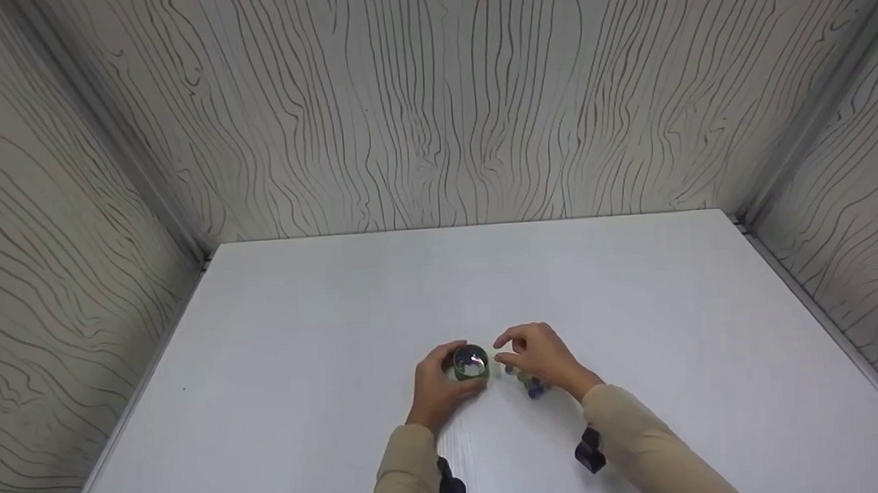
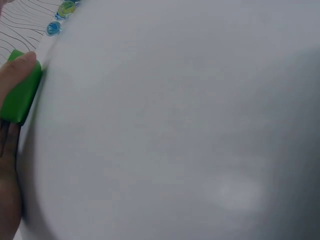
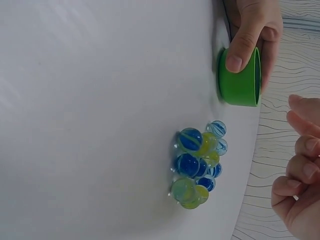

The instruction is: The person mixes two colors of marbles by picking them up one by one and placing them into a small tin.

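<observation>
My left hand grips a small green cup that stands on the white table, thumb on its near side and fingers around the far side. Seen from above, its inside looks shiny with dark spots. Just right of the cup, my right hand is raised with thumb and index finger apart and nothing visible between them. In the right wrist view its other fingers are bent. Several glass marbles, blue, yellow-green and clear, lie clustered on the table beside the cup, partly hidden under the right hand in the head view.
The white table is bordered by walls with a wood-grain line pattern at the back and both sides. Dark wrist devices hang by both sleeves.
</observation>
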